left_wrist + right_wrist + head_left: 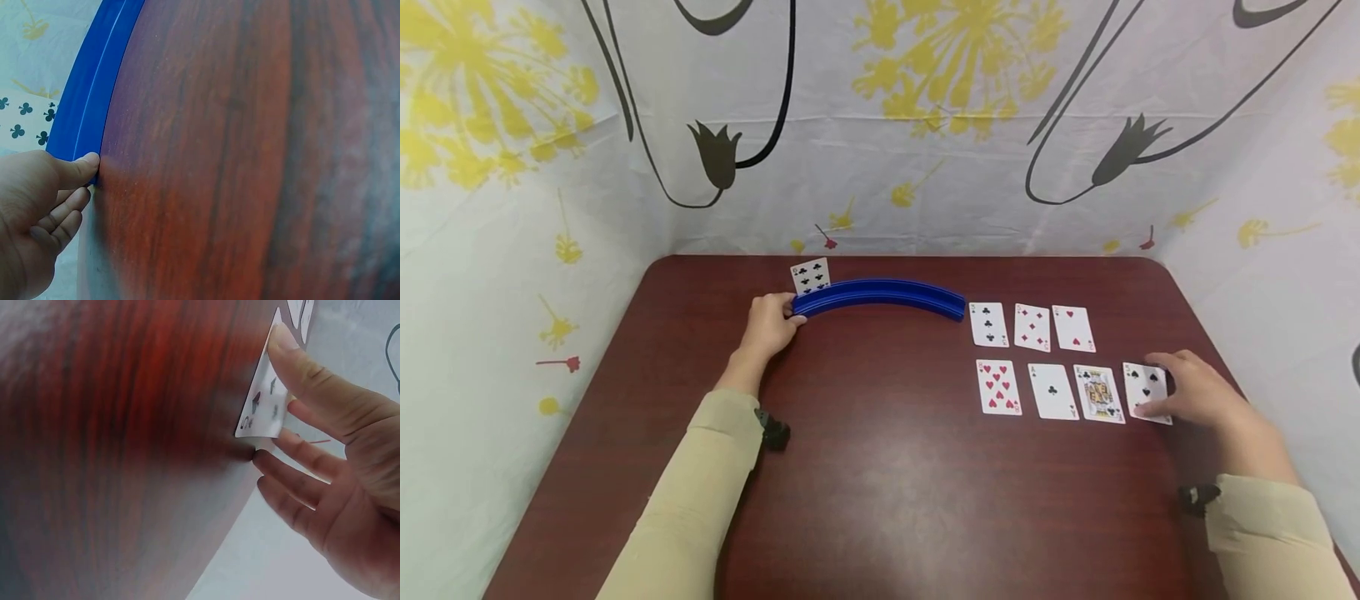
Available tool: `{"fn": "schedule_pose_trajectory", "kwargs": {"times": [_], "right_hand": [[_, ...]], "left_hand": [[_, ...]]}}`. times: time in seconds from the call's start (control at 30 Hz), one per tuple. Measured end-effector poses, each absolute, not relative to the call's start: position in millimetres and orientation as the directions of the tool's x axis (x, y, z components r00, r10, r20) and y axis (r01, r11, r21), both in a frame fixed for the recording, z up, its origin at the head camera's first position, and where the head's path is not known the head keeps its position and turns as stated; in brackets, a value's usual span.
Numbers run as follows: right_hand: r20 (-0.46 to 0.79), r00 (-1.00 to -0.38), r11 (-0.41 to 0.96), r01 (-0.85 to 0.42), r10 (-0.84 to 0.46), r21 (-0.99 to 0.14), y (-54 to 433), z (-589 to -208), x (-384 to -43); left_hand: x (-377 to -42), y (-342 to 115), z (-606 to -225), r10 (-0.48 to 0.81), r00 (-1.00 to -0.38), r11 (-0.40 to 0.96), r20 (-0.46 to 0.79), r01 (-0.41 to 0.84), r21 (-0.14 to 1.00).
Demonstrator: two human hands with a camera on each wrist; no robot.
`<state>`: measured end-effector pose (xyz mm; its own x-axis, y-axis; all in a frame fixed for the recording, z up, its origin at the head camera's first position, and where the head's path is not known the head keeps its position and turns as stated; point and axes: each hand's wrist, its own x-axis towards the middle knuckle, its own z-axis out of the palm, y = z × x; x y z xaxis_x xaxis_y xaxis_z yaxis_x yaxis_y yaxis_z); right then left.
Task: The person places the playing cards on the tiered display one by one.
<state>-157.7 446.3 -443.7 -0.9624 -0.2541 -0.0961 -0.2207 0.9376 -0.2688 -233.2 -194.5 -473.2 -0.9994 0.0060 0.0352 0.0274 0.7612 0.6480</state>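
My left hand [771, 323] pinches the left end of a curved blue card holder [880, 292], thumb on the near side. The holder also runs up the left wrist view, with the thumb pressed at its end. A six of clubs [812, 273] stands tilted in the holder's left part, its lower edge hidden. At the right, my right hand [1198, 390] pinches a black-suited playing card [1145, 385] between thumb and fingers at its opposite edges. In the right wrist view, that card [265, 406] looks slightly bowed under the thumb.
Left of the gripped card lie a king [1099, 393], an ace of clubs [1052, 392] and a hearts card [998, 387]. Behind them lie a three of clubs [988, 325], a five of diamonds [1032, 327] and a two of hearts [1073, 328]. Patterned cloth [910, 192] encloses the brown table [880, 483].
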Motion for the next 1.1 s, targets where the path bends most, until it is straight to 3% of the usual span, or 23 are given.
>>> {"fn": "schedule_pose_trajectory", "kwargs": {"times": [0.2,0.43,1.1], "right_hand": [[-0.010,-0.974,0.937,-0.217,-0.228,-0.275,448,-446,-159],[0.174,-0.945,0.914,-0.316,-0.278,-0.256,450,-445,-160],[0.249,-0.942,0.906,-0.297,-0.226,-0.302,448,-417,-160]], "left_hand": [[-234,-195,-473,0.011,-1.000,0.757,0.027,0.027,0.653],[-234,-195,-473,0.013,-1.000,0.756,0.028,0.028,0.654],[-233,-195,-471,0.013,-1.000,0.765,0.028,0.028,0.643]]}}
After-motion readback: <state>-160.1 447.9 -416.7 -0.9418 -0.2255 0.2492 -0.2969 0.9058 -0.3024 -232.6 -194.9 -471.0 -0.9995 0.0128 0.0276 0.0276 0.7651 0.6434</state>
